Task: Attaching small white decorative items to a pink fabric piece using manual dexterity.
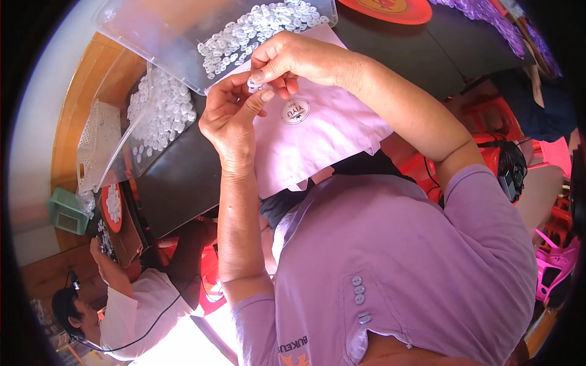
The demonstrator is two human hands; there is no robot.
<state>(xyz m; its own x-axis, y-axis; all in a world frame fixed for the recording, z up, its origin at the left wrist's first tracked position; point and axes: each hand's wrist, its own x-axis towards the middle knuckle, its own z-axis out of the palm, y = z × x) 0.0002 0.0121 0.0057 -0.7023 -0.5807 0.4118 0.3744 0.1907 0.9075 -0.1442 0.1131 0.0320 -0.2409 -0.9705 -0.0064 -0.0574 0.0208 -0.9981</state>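
My left hand and my right hand meet above a pink cloth with a round printed mark. Between their fingertips is a small white plastic piece, pinched from both sides. Fingers cover most of it, so its full shape does not show. Just beyond the hands, a clear plastic tray holds many small white looped pieces in a loose pile. Both hands are closed, thumbs against the fingers.
Left of my hands is another heap of white pieces in a clear container. An orange-red plate lies at the far edge. A co-worker sits at lower left, reaching toward a plate of white pieces. Red stools stand at right.
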